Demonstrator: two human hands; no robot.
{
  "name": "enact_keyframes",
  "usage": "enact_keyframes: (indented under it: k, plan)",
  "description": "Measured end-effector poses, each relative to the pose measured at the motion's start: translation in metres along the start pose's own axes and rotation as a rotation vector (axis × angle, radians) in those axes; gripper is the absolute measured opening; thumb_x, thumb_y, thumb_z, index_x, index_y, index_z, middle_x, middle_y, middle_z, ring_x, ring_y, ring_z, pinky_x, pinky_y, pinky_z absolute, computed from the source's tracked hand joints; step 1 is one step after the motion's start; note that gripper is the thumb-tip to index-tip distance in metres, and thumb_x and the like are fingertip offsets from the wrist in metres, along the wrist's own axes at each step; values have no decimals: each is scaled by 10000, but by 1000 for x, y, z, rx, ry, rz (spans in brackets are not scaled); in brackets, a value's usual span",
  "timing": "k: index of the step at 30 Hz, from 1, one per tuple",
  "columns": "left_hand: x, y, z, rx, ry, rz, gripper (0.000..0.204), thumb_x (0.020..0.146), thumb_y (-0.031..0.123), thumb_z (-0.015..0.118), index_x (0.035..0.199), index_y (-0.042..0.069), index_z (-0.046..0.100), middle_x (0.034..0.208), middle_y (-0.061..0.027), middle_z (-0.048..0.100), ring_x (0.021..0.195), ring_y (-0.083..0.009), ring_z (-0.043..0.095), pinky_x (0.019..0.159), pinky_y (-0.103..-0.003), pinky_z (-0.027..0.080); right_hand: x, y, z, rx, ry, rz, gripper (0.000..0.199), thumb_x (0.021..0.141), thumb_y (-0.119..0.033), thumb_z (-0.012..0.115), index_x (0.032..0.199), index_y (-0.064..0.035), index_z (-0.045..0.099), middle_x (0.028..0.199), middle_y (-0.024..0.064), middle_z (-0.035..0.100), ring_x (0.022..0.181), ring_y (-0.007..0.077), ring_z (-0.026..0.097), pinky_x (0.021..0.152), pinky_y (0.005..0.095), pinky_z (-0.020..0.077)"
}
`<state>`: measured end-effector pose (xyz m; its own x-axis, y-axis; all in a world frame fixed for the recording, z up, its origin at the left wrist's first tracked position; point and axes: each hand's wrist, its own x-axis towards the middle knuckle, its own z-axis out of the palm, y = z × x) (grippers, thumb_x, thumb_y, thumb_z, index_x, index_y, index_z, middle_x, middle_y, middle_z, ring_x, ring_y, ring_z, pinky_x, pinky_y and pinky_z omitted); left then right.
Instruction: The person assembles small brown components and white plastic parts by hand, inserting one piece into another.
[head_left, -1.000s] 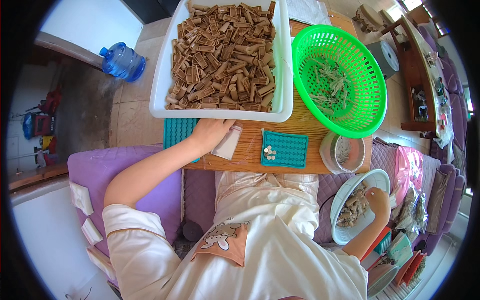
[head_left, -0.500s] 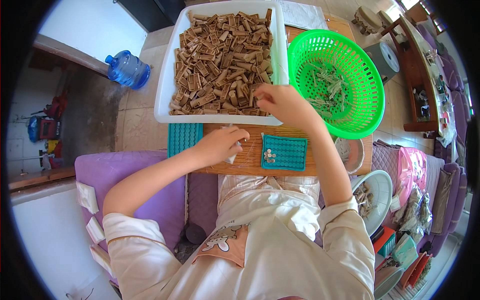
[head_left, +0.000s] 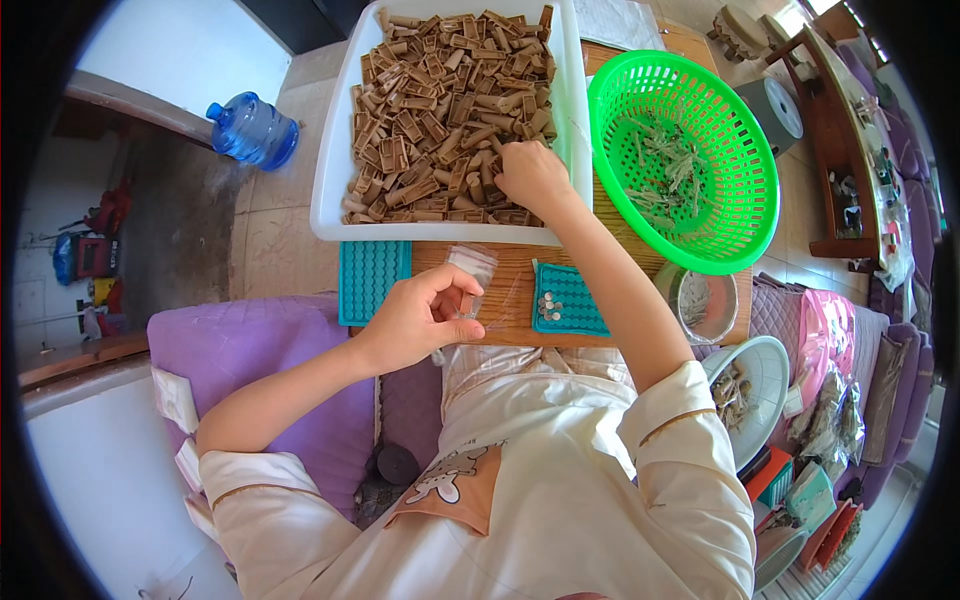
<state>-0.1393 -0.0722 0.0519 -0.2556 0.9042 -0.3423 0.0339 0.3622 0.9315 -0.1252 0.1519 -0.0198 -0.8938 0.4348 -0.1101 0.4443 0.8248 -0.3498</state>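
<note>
My left hand [head_left: 415, 318] is over the near table edge, its thumb and fingers closed on a small clear plastic bag [head_left: 473, 262]. Up in the white bin [head_left: 328, 200], my right hand [head_left: 533, 178] reaches into a heap of brown trough-shaped pieces [head_left: 430, 120]. Its fingers bend down among them, and the fingertips are partly hidden, so what they hold is unclear. Just right of the bag lies a teal ridged tray [head_left: 585, 305] with several small silvery discs [head_left: 548, 308] at its left side. A second teal tray [head_left: 373, 275] sits left of my left hand.
A green basket [head_left: 735, 245] with pale, thin strips stands right of the bin. Nearer to me is a round clear tub [head_left: 728, 300]. Lower right, a pale basin [head_left: 765, 355] holds more pieces. A blue water bottle [head_left: 255, 132] stands on the floor at left.
My right hand has moved up and deeper into the brown pieces. My left hand has drawn back toward me and turned, so more of the clear bag shows.
</note>
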Motion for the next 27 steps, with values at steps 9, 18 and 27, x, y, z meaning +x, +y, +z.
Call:
enact_keyframes:
  k: [9, 18, 27]
  plan:
    - [3, -6, -10, -83, 71, 30, 282, 729, 96, 690, 942, 35, 516, 758, 24, 499, 612, -22, 468, 544, -175, 395, -21, -18, -28, 517, 400, -163, 256, 681, -178, 630, 852, -5, 552, 716, 144, 614, 656, 278, 607, 610, 343, 491]
    - [3, 5, -12, -491, 35, -147, 274, 879, 211, 504, 1087, 35, 478, 908, -28, 538, 710, -72, 513, 649, -214, 448, -119, -49, -7, 1256, 117, 18, 209, 788, -69, 588, 958, 40, 540, 731, 77, 614, 653, 86, 592, 573, 219, 466]
    - [7, -6, -11, -284, 238, 86, 96, 861, 48, 500, 941, 1, 475, 807, -41, 565, 730, -90, 569, 662, -215, 464, -137, -83, 21, 1551, 217, 142, 183, 818, -35, 532, 982, 47, 525, 805, 92, 629, 726, 103, 610, 648, 235, 494]
